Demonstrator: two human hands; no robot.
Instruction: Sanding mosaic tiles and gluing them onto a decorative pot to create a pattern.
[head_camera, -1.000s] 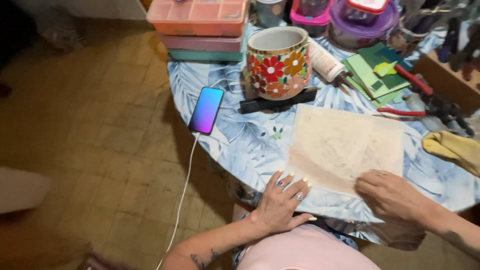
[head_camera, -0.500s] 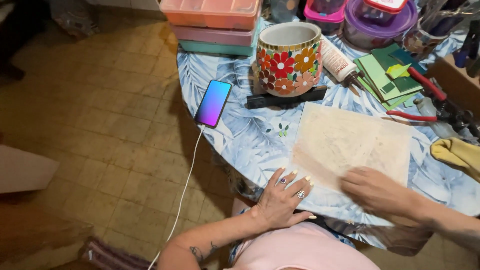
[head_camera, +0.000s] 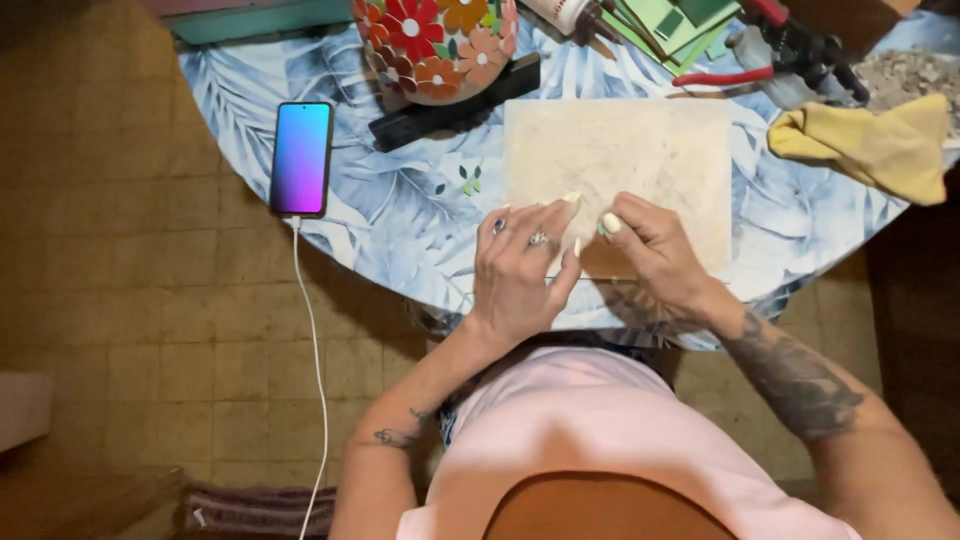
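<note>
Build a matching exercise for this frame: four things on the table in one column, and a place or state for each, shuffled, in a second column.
Things:
1. phone
2. yellow cloth
3. flowered pot
4. beige sheet

Places or states:
A. crumpled at the table's right edge
B. under the fingertips of the left hand and right hand
C. screen lit, white cable plugged in, at the table's left edge
D. at the top of the view, behind a black bar

Pairs: 1-C, 2-A, 3-D, 4-B
</note>
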